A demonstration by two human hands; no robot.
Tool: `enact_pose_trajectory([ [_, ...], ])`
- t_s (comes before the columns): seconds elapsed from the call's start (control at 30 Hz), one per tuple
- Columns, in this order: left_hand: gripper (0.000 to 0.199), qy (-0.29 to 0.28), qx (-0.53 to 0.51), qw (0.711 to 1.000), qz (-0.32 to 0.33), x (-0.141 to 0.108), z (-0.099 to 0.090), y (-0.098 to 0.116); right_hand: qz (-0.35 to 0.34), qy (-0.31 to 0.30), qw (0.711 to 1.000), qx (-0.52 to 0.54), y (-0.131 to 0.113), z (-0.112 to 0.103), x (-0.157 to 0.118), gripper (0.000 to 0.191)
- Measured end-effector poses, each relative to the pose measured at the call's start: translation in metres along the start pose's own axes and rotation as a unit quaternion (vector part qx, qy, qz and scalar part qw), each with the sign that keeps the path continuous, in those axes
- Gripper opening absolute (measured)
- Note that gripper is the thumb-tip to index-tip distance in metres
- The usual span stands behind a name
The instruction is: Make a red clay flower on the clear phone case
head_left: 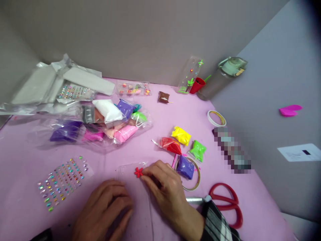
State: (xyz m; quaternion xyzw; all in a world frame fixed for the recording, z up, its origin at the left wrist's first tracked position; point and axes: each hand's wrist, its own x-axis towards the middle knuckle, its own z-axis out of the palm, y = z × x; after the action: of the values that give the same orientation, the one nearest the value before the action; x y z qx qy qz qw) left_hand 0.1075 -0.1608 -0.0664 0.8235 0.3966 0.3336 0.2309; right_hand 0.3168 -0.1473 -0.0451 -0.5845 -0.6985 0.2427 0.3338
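Observation:
A small red clay flower (137,172) lies near the top of a clear phone case (140,207) on the pink table. The thumb and index finger of my right hand (167,190) pinch the flower's right edge. My left hand (105,209) rests curled over the case's left side, its fingers bent and slightly apart, with nothing visible in them. Just beyond my right hand are packets of red clay (170,145), yellow clay (181,135) and green clay (198,150). A purple clay packet (185,166) sits on a tape roll (197,182).
Red-handled scissors (235,201) lie by my right sleeve. A gem sticker sheet (64,180) is at left, with bagged clay packets (107,110) behind it. Along the back are a decorated case (134,89), a brown packet (164,97), a red cup (197,85) and a bottle (218,80).

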Motion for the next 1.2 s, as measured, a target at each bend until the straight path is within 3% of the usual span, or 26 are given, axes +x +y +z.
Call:
enact_pose_trajectory([
  [0.13, 0.011, -0.011, 0.009, 0.999, 0.029, 0.0007, -0.0019, -0.0043, -0.001, 0.000, 1.000, -0.007, -0.0002, -0.0006, -0.0012, 0.006],
  [0.97, 0.013, -0.015, 0.010, 1.000, 0.022, -0.0039, 0.0004, -0.0078, -0.021, -0.016, 0.997, -0.078, -0.0054, -0.0017, -0.0020, 0.013],
  [1.2, 0.015, -0.009, -0.003, 1.000, 0.017, -0.0014, -0.0022, -0.0025, 0.015, -0.042, 0.999, -0.023, -0.0039, -0.0096, 0.0004, 0.004],
])
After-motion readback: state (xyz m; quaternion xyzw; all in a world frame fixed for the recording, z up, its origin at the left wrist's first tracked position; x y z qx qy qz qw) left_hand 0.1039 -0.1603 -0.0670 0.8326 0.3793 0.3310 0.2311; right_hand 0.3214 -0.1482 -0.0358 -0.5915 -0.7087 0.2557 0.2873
